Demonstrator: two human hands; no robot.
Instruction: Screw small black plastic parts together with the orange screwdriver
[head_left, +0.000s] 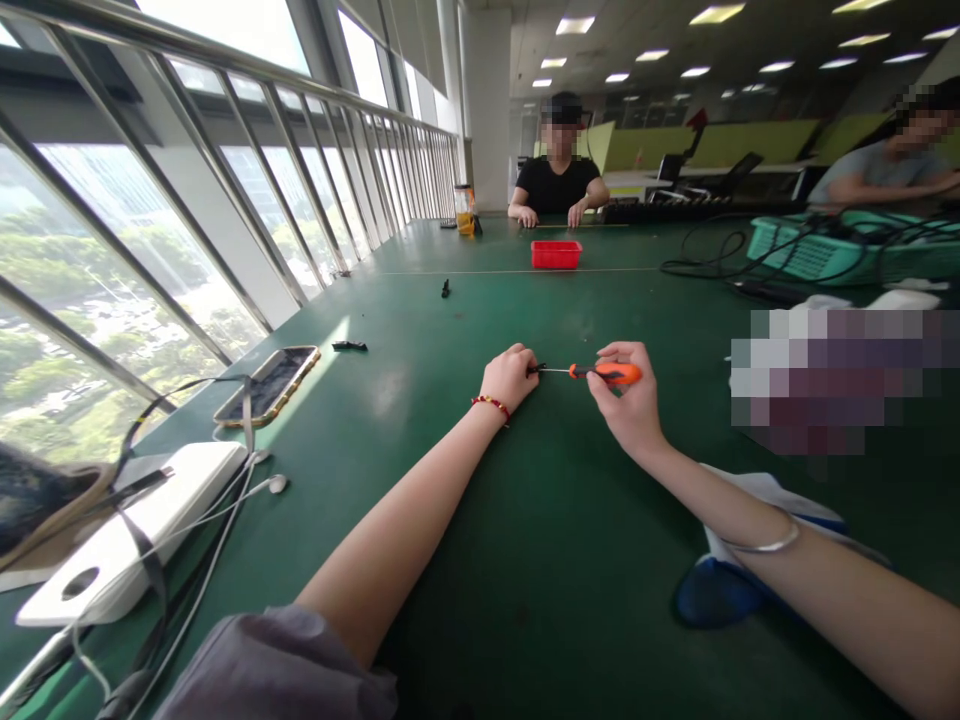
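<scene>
My right hand is closed around the orange handle of a small screwdriver, whose thin shaft points left. The tip meets a small black part pinched in my left hand, which is curled into a loose fist. Both hands hover just above the green table, near its middle. A red bead bracelet circles my left wrist and a silver bangle sits on my right forearm.
A phone, white power bank and earphones lie left. Two small black parts lie ahead-left. A red tray sits before a seated person. Teal baskets with cables stand right; blue-white cloth lies under my right arm.
</scene>
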